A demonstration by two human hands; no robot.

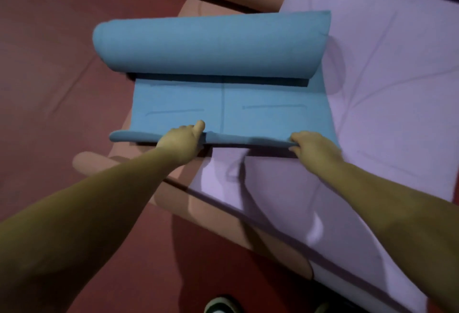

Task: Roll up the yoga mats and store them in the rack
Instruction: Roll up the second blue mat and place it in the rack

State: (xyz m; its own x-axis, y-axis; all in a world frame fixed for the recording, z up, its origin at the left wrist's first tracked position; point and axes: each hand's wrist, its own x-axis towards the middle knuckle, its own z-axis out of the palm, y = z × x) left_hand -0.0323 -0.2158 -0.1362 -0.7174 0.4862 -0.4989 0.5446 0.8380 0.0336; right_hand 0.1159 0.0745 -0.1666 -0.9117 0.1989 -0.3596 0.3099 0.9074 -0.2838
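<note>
**Blue mat half rolled on the floor**

We see a lilac mat spread over the red floor. Across it lies our blue mat, its far end rolled. Our left hand and right hand grip its near edge, fingers curled around it.

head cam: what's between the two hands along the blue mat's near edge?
Only the blue mat's own curled near edge; nothing else lies between the left hand and right hand, both gripping it, in the head view.
</note>
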